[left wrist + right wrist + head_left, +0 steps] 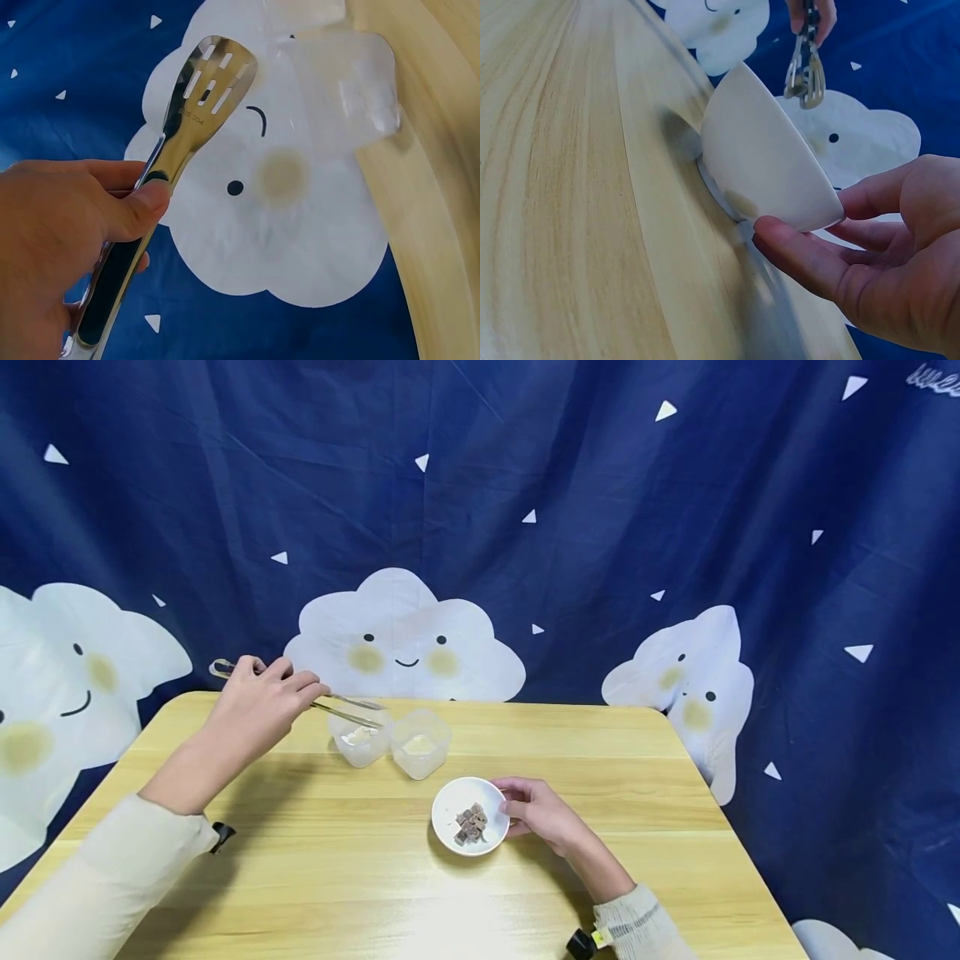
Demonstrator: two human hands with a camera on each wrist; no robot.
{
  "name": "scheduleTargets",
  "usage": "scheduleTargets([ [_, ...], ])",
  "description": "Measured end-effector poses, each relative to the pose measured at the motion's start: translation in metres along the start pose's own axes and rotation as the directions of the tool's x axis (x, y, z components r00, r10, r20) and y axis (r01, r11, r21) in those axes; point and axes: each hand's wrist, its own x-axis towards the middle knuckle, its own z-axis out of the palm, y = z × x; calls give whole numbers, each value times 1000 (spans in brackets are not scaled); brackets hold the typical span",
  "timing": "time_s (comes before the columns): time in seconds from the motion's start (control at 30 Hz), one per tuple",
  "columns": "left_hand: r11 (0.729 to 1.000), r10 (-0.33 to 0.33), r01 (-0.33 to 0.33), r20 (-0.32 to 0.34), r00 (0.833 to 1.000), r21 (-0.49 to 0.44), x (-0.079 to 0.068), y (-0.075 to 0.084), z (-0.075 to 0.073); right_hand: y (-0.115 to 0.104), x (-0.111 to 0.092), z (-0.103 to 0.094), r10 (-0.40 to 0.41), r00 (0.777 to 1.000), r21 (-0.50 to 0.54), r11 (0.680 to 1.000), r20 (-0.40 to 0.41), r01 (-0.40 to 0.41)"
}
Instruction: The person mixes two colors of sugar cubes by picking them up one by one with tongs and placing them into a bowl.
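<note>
My left hand (pixel 258 702) grips a pair of metal tongs (pixel 217 82) with dark grip panels and slotted ends. In the head view, the tong tips stand slightly apart over a translucent plastic cup (pixel 360 747) with whitish stuff inside. Touching or close beside it is a second translucent cup (pixel 422 768), pale yellow inside. My right hand (pixel 543 814) holds a small white bowl (pixel 450 797) by its right side, thumb at the rim. Several brown cubes (pixel 471 824) lie in the bowl. The right wrist view shows the bowl's outer wall and the fingers under its edge.
The light wooden table (pixel 337 877) stretches around the bowl and cups. Behind its far edge hangs a dark blue curtain (pixel 480 485) printed with white clouds and triangles. Both forearms wear light sleeves, with a dark device (pixel 581 943) at the right wrist.
</note>
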Motion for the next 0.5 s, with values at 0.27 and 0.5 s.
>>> scheduleTargets([
  [0.27, 1000, 0, 0, 20, 1000, -12, 1, -5, 10, -1, 0, 0, 7, 1000, 5, 1000, 2, -7],
  [0.5, 1000, 3, -2, 57, 998, -21, 1, -6, 16, -2, 0, -1, 4, 1000, 4, 1000, 13, -4],
])
